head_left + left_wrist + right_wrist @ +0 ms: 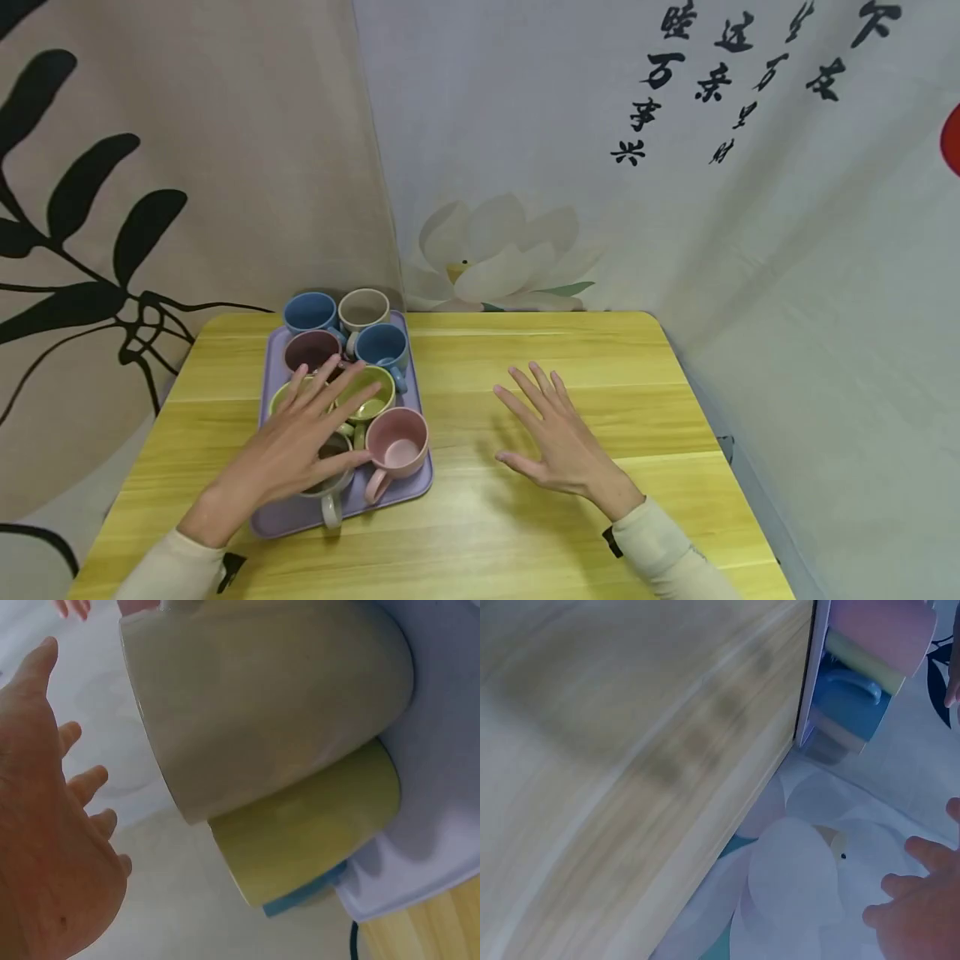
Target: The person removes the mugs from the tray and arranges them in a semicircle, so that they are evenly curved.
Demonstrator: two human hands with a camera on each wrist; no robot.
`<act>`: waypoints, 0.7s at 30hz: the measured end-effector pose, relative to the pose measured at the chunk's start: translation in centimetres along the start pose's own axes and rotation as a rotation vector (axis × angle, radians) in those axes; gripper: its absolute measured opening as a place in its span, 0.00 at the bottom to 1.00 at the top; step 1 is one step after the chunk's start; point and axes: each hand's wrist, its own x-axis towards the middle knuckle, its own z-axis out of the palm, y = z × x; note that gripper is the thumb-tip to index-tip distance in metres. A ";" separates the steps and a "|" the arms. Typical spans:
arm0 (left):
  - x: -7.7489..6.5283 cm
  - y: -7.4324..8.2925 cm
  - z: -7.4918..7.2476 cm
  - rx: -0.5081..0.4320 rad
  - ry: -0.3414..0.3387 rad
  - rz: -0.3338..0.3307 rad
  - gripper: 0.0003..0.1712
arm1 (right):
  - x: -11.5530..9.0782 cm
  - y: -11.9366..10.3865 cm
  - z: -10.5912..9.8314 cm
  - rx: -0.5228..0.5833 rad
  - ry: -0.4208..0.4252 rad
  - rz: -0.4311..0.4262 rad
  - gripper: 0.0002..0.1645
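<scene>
My left hand (300, 442) hovers over a lilac tray (288, 518) of mugs, its fingers spread and holding nothing. Below it stands a grey-beige mug (343, 481), partly hidden by the hand; the left wrist view shows a gap between the hand and this mug (262, 705). A pink mug (397, 442) stands near the thumb tip. Two yellow-green mugs (375, 407) lie partly under the fingers. Farther back are a maroon mug (303, 354), two blue mugs (384, 343) and a cream mug (363, 310). My right hand (558, 450) is held above the bare wood, fingers spread, touching nothing.
The tray sits on the left of a yellow wooden table (540, 533). Behind the table hangs a pale cloth (510, 150) with a printed lotus and dark lettering. Another cloth (247, 150) with dark leaves hangs at the left.
</scene>
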 end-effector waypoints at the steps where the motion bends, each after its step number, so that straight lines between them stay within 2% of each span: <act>1: -0.2 -0.1 -0.1 -0.001 0.004 -0.006 0.56 | 0.0 -0.2 0.1 0.014 0.004 -0.006 0.55; 11: -2.7 -1.9 -0.7 -0.060 0.077 -0.107 0.57 | 0.0 -2.4 1.4 0.152 0.048 -0.064 0.55; 21: -5.9 -4.6 -1.0 -0.085 0.100 -0.234 0.56 | -0.2 -4.4 2.4 0.303 0.026 -0.109 0.56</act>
